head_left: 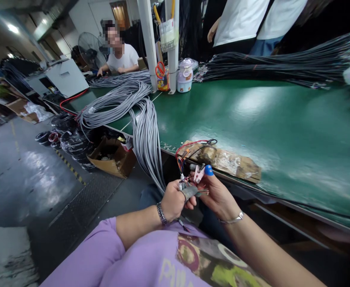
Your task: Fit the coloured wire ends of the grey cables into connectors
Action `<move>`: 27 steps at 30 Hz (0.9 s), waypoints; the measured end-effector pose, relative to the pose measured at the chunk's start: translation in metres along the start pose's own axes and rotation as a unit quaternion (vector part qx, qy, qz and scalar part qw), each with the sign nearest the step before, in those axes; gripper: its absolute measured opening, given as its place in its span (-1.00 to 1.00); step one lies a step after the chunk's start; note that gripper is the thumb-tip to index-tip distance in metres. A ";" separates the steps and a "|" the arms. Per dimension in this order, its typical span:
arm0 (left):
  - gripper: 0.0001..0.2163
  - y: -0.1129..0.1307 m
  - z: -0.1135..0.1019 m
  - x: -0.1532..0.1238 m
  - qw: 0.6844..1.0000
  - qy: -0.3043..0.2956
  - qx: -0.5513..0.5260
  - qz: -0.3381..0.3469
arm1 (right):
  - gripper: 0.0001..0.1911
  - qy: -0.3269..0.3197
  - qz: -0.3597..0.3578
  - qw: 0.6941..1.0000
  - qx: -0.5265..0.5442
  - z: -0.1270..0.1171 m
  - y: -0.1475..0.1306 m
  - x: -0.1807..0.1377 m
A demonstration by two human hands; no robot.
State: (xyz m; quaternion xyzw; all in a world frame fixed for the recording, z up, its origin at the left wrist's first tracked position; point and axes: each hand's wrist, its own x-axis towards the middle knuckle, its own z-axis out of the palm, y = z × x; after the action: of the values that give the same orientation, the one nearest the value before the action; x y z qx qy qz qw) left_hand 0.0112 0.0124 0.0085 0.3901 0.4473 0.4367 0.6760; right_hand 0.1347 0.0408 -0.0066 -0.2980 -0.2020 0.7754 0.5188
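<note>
My left hand (173, 200) is closed around the end of a grey cable (190, 192), and thin coloured wires with bare copper tips fan out from it. Close beside it, my right hand (218, 194) has a blue cover on the thumb and pinches a pale pink clip (198, 174). Its other fingertips are partly hidden behind the clip and wires. A bundle of coloured wires (180, 162) with a white connector runs from the bench edge down to my hands. Behind them, a worn wooden board (237, 165) lies along the edge, partly wrapped in tape.
Coiled grey cables (118, 103) lie on the green bench (282, 119), and a thick bundle (148, 139) hangs over its edge. Black cables (276, 65) are piled at the back beside a cup (185, 75). A cardboard box (112, 157) sits below. A co-worker (122, 59) sits across.
</note>
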 end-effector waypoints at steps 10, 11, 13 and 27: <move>-0.62 -0.012 -0.021 -0.013 1.000 -0.003 0.022 0.010 | -0.51 -0.042 0.066 0.989 -0.125 -0.023 -0.009 -0.020; -0.62 -0.013 -0.023 -0.013 1.000 -0.001 0.029 0.011 | -0.50 -0.055 0.073 0.982 -0.167 -0.026 -0.011 -0.023; -0.62 -0.014 -0.025 -0.014 0.999 -0.003 0.044 0.012 | -0.48 -0.070 0.081 0.962 -0.249 -0.029 -0.017 -0.027; -0.58 -0.007 -0.032 -0.012 0.966 -0.178 0.158 -0.099 | -0.60 -0.134 0.033 0.886 -0.443 0.002 -0.025 -0.024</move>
State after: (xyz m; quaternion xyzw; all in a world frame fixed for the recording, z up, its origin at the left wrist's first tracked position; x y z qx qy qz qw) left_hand -0.0201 0.0032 -0.0038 0.5172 0.4199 0.2144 0.7143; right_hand 0.1575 0.0284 0.0160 -0.3971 -0.5819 0.6544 0.2748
